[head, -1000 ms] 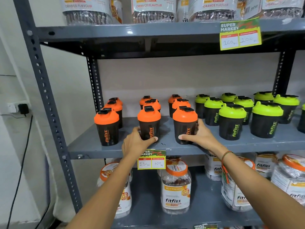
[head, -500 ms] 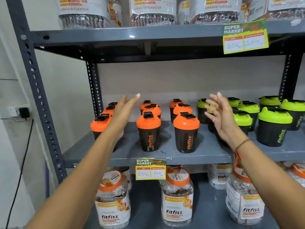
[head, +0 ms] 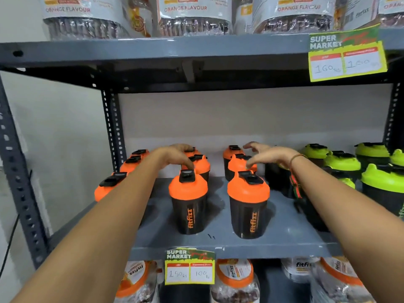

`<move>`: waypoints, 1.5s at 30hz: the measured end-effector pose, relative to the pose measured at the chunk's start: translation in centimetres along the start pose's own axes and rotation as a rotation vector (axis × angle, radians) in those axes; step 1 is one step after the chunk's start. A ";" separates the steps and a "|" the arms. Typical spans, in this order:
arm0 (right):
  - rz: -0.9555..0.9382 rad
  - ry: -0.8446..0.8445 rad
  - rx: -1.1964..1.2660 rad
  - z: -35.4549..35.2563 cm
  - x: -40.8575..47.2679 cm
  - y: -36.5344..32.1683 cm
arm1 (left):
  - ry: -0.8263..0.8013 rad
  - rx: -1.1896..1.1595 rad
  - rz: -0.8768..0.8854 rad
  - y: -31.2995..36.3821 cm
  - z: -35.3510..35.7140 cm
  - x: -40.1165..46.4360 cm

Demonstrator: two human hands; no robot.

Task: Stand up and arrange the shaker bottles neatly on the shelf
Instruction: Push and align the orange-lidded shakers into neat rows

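Both arms reach deep into the middle shelf [head: 218,246], past the front row of orange-lidded shaker bottles. The left hand [head: 175,155] is curled downward over the lid of a middle-row orange bottle [head: 200,164], fingers bent and seemingly touching it, though whether it truly has a grip cannot be told from this angle. The right hand [head: 266,155] hovers loosely spread, fingers half open, above the middle-row orange bottle [head: 239,164] and a rear one [head: 232,150] just beyond its fingertips; it appears to hold nothing. Nearer than both hands stand two upright front bottles, one below the left hand [head: 188,202] and one below the right [head: 248,204], logos facing out. Outside the left forearm, a column of three more orange bottles [head: 133,159] runs toward the back post. Outside the right forearm sit the green-lidded shakers [head: 341,162], also upright. Nothing visible lies on its side, so the standing-up part looks finished and the step in hand seems to be squaring the rear rows. The next move likely calls for closing each hand on a middle-row lid and nudging those bottles into line behind the front pair, with even gaps, taking care that the forearms do not brush the front bottles over.
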State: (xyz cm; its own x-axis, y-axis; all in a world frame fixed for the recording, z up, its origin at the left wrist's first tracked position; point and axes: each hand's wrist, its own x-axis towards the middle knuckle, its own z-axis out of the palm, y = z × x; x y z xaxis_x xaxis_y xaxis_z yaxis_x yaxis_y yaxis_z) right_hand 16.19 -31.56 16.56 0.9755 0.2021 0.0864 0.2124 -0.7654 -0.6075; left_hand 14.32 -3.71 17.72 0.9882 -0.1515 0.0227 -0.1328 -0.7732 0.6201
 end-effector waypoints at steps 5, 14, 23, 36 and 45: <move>0.037 -0.054 0.079 0.6 1.3 1.1 | -0.069 0.044 -0.073 0.0 0.3 1.6; -0.041 -0.008 0.203 2.1 2.4 2.2 | 0.031 -0.085 -0.021 -1.6 1.6 2.5; -0.058 0.123 0.123 3.2 3.1 2.4 | 0.186 -0.040 -0.021 -2.0 1.6 1.5; -0.008 0.128 0.089 2.7 3.0 2.0 | 0.192 0.172 -0.090 -1.5 1.1 1.4; -0.018 0.102 0.080 2.6 3.2 2.4 | 0.158 0.179 -0.109 -1.3 0.8 1.9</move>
State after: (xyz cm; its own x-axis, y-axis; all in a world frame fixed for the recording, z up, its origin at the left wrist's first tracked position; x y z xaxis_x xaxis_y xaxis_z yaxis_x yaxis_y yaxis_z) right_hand 19.70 -31.15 13.35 0.9731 0.1495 0.1753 0.2290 -0.7104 -0.6655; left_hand 16.31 -3.52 16.35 0.9952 0.0262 0.0943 -0.0221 -0.8787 0.4769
